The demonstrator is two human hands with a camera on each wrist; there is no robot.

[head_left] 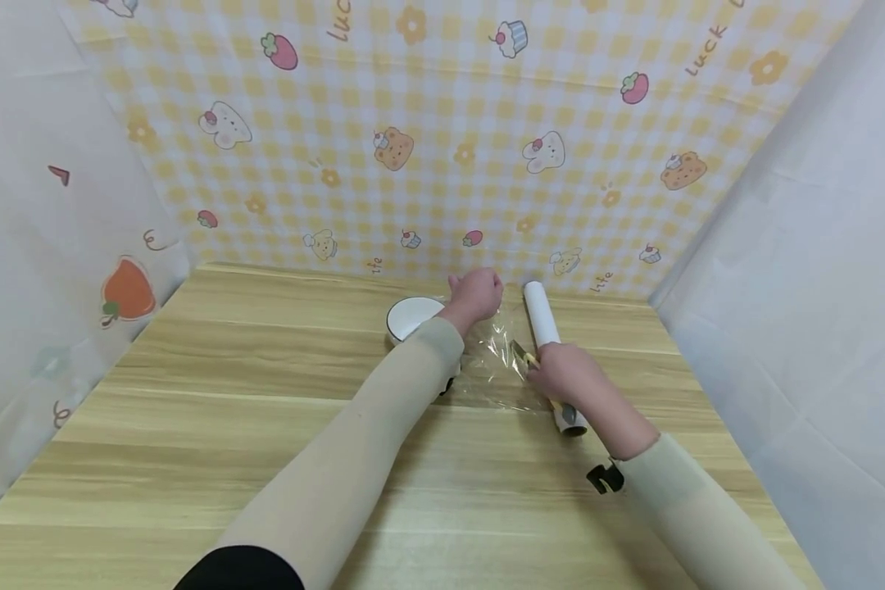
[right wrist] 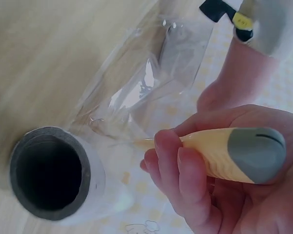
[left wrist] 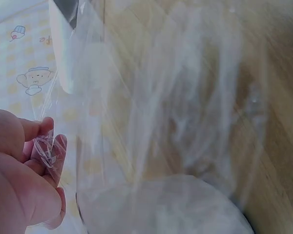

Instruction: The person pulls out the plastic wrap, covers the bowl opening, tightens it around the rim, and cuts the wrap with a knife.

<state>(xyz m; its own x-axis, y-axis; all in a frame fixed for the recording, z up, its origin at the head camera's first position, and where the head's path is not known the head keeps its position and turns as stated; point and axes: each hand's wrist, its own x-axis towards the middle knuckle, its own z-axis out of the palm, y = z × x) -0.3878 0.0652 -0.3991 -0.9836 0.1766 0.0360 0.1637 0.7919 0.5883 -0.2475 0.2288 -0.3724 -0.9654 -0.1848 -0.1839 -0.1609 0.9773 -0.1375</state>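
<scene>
Film (head_left: 490, 365), clear, wrinkled and shiny, spread between the two hands. The left hand (head_left: 478, 295) grasped it, a bunched bit pinched between curled fingers and thumb. A white bowl (head_left: 411, 315) with a dark rim stood just to the left of that hand, partly hidden by the sleeve; in the left wrist view the film passed in front of it, and whether the two touched could not be told.

The right hand (head_left: 566, 373) grasped a knife (right wrist: 256, 153), fingers wrapped round its yellow, grey-ended handle. The blade stuck out from those fingers toward the left hand, over the film; whether it met the film could not be told. A white roll (head_left: 541, 311) lay beside the right hand, one end reaching out past the knuckles, its hollow end showing near the wrist. A wooden table (head_left: 192, 393) lay beneath both hands, and a yellow-checked cloth (head_left: 450, 106) printed with strawberries, cupcakes and animal faces hung beyond them.
</scene>
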